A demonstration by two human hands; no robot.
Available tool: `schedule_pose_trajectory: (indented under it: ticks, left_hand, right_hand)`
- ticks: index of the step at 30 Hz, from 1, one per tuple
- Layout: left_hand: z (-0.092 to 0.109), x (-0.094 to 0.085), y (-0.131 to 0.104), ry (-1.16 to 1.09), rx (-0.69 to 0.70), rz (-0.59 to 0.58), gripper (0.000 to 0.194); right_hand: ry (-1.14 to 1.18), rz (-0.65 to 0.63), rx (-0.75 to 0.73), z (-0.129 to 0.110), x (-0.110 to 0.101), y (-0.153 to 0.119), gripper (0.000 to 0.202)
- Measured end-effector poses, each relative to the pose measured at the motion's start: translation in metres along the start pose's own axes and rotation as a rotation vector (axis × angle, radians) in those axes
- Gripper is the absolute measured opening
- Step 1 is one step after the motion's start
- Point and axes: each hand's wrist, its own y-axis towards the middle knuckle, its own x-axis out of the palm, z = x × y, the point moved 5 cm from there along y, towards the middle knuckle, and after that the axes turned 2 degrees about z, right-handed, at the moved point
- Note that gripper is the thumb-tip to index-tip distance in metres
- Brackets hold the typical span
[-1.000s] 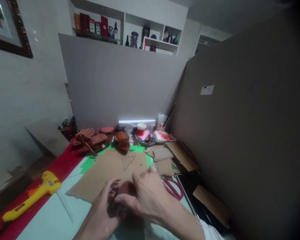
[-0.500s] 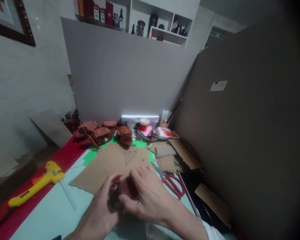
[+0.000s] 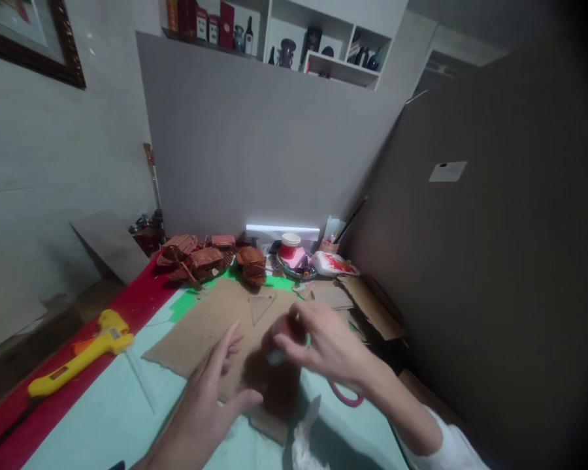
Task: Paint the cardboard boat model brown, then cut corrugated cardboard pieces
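My right hand (image 3: 323,339) is raised over the right part of a brown cardboard sheet (image 3: 200,326), its fingers closed round a small dark reddish thing (image 3: 285,329) that is blurred and partly hidden. My left hand (image 3: 208,398) hangs at the sheet's near edge, fingers and thumb apart, with nothing in it. A small triangle (image 3: 261,308) lies on the sheet beyond the hands. Crumpled white tissue (image 3: 306,444) sits below my right hand. Red scissor handles (image 3: 345,394) show partly under my right forearm.
A yellow glue gun (image 3: 83,356) lies at left on red cloth. Brown corrugated models (image 3: 206,261) stand at the back, beside a red and white cup (image 3: 290,246) on a tray. Cardboard scraps (image 3: 372,307) lie at right. Grey panels (image 3: 274,150) enclose the back and right.
My hands have parted. The right one has moved up and right with the reddish thing; the left one has opened and let go. The tissue has come into fuller view, and the camera has shifted slightly.
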Motion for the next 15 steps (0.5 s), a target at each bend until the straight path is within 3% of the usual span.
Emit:
schedule_pose_trajectory:
  ticks: [3,8,11,15]
  left_hand:
    - [0.001,-0.007,0.0,0.063,0.069,0.061,0.061]
    - [0.009,-0.005,-0.001,0.171,0.181,0.011,0.044]
    - [0.012,-0.003,-0.004,0.188,0.191,0.035,0.042]
    - [0.01,-0.001,-0.007,0.151,0.183,0.061,0.053]
  right_hand:
    - [-0.133,0.041,0.029,0.032,-0.007,0.026,0.031]
    - [-0.289,0.017,0.059,0.076,0.007,0.08,0.035]
    - [-0.339,-0.016,0.068,0.092,0.02,0.109,0.034]
    - [-0.365,-0.048,0.071,0.104,0.034,0.135,0.034]
